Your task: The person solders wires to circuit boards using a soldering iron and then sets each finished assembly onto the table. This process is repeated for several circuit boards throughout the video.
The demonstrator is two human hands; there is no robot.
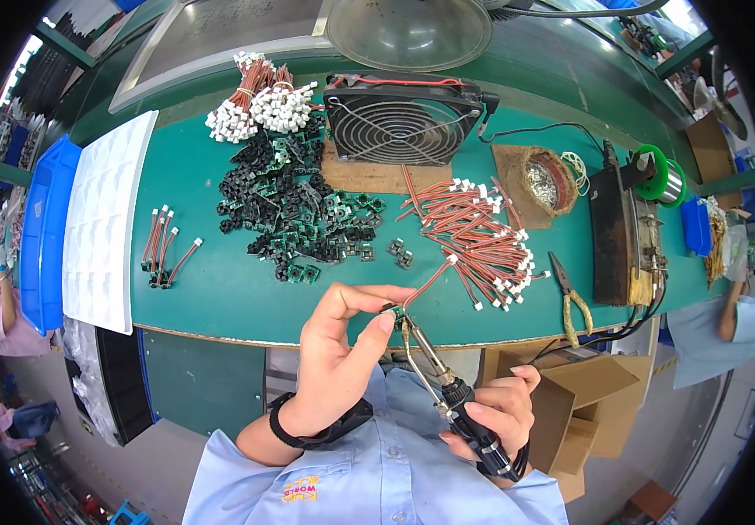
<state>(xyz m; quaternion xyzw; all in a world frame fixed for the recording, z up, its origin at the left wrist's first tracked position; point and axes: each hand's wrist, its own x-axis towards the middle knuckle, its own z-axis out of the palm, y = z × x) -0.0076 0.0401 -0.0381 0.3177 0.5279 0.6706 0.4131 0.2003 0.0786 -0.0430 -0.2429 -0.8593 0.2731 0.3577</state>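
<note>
While the left hand (333, 359) rises from the lower middle of the frame, its thumb and forefinger are pinched together on a small green circuit board (392, 310) with a red lead wire (425, 284) running up and to the right from it, held just below the near edge of the green worktable (220, 289). Right hand (495, 411), lower right of centre: fingers curled closed around the black handle of a soldering iron (447, 385), whose metal tip points up and left and meets the board at the left fingertips. Centre of table: heap of black-and-green small parts (294, 214). Above it, upper middle: bundled wires with white connectors (259, 105). Right of centre: loose spread of red wires with white ends (474, 241). Upper centre: black wire-guarded fan (399, 118) standing on a brown board. Left of table: four short finished leads (163, 245); farther left, a white moulded tray (106, 219) and a blue bin (45, 227). Right side: round holder of metal wool (548, 179), dark iron stand (622, 223), green solder spool (657, 175), yellow-handled pliers (570, 302).
</note>
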